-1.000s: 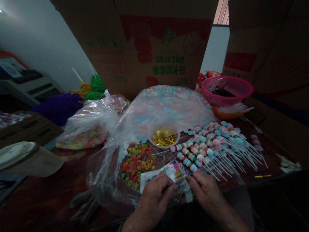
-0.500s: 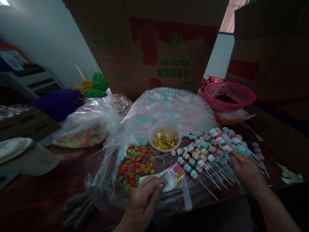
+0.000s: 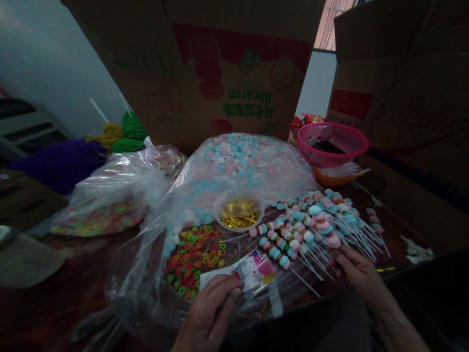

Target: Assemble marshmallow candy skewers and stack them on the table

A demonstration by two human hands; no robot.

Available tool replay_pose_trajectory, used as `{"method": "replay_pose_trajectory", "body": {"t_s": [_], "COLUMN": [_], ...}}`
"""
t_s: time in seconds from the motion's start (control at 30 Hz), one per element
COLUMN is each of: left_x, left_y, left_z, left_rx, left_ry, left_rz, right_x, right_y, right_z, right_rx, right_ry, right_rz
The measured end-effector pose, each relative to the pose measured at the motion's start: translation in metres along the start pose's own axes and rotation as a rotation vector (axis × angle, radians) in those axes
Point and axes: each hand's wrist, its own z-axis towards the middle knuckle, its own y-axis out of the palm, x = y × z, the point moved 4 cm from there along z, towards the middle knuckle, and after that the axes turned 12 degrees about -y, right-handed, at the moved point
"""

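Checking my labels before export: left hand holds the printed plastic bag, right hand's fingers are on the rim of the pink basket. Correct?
Basket part is wrong. In the head view, the right hand has its fingers on a marshmallow skewer. The left hand does hold the printed plastic bag.

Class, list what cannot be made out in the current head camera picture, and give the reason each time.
All in the head view:
- Stick of the candy skewer in the right hand: covered by fingers.
- Small print on the packet: too small, partly under the left hand.
- Dark item in the pink basket: too dim, partly behind the rim.
- Full shape of the pale container: cut off by the left edge.
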Motion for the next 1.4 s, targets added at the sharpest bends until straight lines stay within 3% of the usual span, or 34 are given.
{"method": "replay_pose_trajectory", "body": {"t_s": [0.23,0.37,0.57,0.63,0.87,1.07,1.2,1.4], "left_x": [-0.008,-0.01,-0.009,-0.012,-0.017,-0.02,-0.023,-0.025], "left_y": [-0.01,-0.009,-0.009,-0.012,-0.014,-0.015,-0.015,-0.014], "left_z": [-0.007,-0.01,-0.018,-0.021,-0.025,-0.025,-0.027,-0.025], "left_rx": [-0.026,-0.047,-0.03,-0.022,-0.025,-0.001,-0.01,-0.009], "left_ry": [-0.106,-0.118,-0.1,-0.127,-0.189,-0.198,-0.215,-0.221], "left_rz": [0.014,0.013,-0.009,-0.026,-0.062,-0.07,-0.083,-0.094], "right_x": [-0.015,-0.014,-0.019,-0.023,-0.007,-0.003,-0.012,-0.008], "right_y": [-0.01,0.012,0.036,0.044,0.084,0.092,0.093,0.103], "right_z": [-0.024,-0.035,-0.031,-0.03,-0.045,-0.042,-0.046,-0.052], "right_rx": [0.057,-0.011,0.149,0.149,0.002,-0.192,-0.206,-0.31], "right_ry": [-0.025,-0.097,-0.118,-0.14,-0.492,-0.529,-0.654,-0.616], "right_rz": [-0.174,-0.289,-0.433,-0.427,-0.682,-1.058,-1.085,-1.105]}}
